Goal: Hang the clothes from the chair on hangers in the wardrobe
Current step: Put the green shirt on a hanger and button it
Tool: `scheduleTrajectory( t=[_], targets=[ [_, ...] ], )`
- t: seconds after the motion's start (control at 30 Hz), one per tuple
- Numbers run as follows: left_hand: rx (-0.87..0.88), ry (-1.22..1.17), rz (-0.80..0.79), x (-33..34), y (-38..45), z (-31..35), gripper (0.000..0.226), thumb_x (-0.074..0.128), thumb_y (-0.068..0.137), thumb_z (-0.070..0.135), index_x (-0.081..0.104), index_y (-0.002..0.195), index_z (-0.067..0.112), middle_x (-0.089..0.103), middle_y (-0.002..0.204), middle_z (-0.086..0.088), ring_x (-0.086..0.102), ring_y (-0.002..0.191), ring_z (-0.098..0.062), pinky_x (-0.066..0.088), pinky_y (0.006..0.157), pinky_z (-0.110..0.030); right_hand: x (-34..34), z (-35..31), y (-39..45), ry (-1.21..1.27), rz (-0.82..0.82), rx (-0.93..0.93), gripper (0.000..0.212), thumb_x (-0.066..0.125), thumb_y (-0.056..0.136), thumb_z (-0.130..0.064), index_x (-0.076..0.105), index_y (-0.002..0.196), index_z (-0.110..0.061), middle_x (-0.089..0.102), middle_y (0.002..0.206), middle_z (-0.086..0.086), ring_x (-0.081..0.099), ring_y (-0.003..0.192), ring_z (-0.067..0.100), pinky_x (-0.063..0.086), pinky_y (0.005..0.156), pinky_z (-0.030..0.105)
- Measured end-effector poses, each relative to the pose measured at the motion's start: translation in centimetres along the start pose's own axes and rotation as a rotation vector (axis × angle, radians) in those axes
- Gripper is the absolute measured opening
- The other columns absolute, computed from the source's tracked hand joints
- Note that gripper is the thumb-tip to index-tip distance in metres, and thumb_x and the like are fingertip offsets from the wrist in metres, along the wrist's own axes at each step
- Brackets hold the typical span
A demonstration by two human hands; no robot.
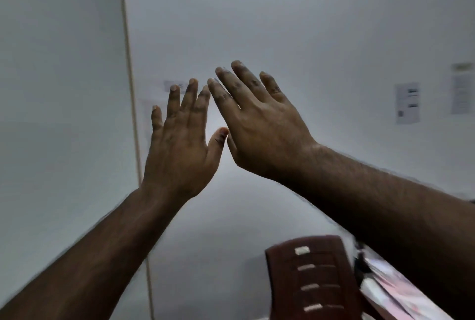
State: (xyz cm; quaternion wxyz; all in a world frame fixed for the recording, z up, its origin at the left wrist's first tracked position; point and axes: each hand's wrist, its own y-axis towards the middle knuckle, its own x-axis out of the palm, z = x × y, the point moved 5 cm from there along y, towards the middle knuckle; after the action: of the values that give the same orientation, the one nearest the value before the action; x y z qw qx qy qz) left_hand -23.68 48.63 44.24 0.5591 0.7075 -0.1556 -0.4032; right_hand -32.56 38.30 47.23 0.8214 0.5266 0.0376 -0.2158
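Here, left hand [180, 144] raised, fingers spread, holding nothing, right hand [259, 124] likewise, chair [313, 281] below.

No readable text anywhere. Two printed paper sheets [408, 103] [462, 93] hanging on the white wall [308, 24], right of the raised right hand [259, 124], print too blurred to make out. Small pale label [174, 86] showing just above the left hand's [180, 144] fingertips, also illegible.

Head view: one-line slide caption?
Both hands, left and right, raised open before a white wall; brown chair below.
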Motion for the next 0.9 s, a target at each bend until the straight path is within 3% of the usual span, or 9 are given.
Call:
scheduleTrajectory(
  t=[0.4, 0.6, 0.9],
  targets=[
    [0.247, -0.404, -0.087, 11.4, -2.1, 19.6, 0.071, 0.023, 0.102, 0.056, 0.01, 0.16, 0.017, 0.006, 0.168, -0.002, -0.004, 0.155, -0.022, 0.004, 0.124, -0.054, -2.3, 12.4, -16.8, -0.257, -0.326, 0.194, 0.071, 0.055, 0.09, -0.023, 0.029, 0.154, -0.007, 0.028, 0.161, 0.015, 0.019, 0.151, 0.032, 0.027, 0.117, 0.058],
    [0.35, -0.569, -0.202, 17.1, -5.0, 34.5, 0.071, 0.026, 0.101, 0.056, 0.011, 0.161, 0.022, 0.005, 0.168, 0.0, -0.005, 0.155, -0.02, 0.003, 0.125, -0.053, -5.7, 21.5, -29.2, -0.352, -0.463, 0.366, 0.077, 0.063, 0.085, -0.024, 0.033, 0.153, -0.005, 0.031, 0.16, 0.016, 0.024, 0.15, 0.033, 0.029, 0.116, 0.056],
    [0.463, -0.765, -0.391, 23.8, -11.1, 57.1, 0.069, 0.027, 0.101, 0.056, 0.02, 0.16, 0.021, 0.011, 0.168, 0.0, 0.001, 0.156, -0.021, 0.004, 0.124, -0.053, -11.4, 33.2, -48.2, -0.432, -0.674, 0.672, 0.073, 0.06, 0.084, -0.019, 0.035, 0.151, -0.004, 0.034, 0.158, 0.016, 0.027, 0.149, 0.034, 0.031, 0.116, 0.056]
  ],
)
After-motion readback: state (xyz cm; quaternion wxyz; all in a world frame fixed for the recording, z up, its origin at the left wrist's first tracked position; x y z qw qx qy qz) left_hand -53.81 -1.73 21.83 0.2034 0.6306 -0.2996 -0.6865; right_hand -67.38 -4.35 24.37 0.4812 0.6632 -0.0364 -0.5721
